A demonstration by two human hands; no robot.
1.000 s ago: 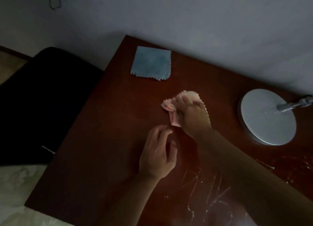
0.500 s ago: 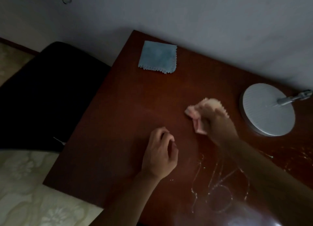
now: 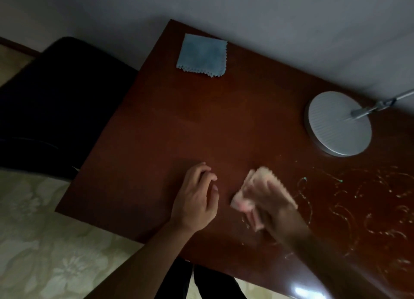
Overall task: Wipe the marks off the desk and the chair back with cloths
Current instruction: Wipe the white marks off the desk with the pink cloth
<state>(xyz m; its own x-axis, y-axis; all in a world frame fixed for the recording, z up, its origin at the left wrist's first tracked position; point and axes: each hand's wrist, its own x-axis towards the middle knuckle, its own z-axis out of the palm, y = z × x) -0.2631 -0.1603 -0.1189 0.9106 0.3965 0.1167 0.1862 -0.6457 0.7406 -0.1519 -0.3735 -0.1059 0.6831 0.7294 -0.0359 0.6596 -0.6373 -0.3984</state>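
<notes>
A dark red-brown desk [image 3: 179, 124] fills the view. My right hand [image 3: 272, 205], blurred by motion, holds a bunched pink cloth [image 3: 243, 203] against the desktop near the front. Whitish scribbled marks [image 3: 358, 209] cover the desk to the right of that hand. My left hand [image 3: 196, 200] rests on the desk just left of the cloth, fingers loosely curled and holding nothing. A folded blue cloth [image 3: 202, 55] lies flat at the desk's far left corner. The black chair [image 3: 56, 101] stands to the left of the desk.
A round silver lamp base [image 3: 338, 124] with a metal arm sits at the desk's right rear. A grey wall runs behind the desk. Pale patterned floor [image 3: 44, 242] shows at lower left, beyond the desk's front edge.
My right hand has carried the pink cloth from the desk's middle toward the front right, close to the scribbled marks. My left hand has stayed in place.
</notes>
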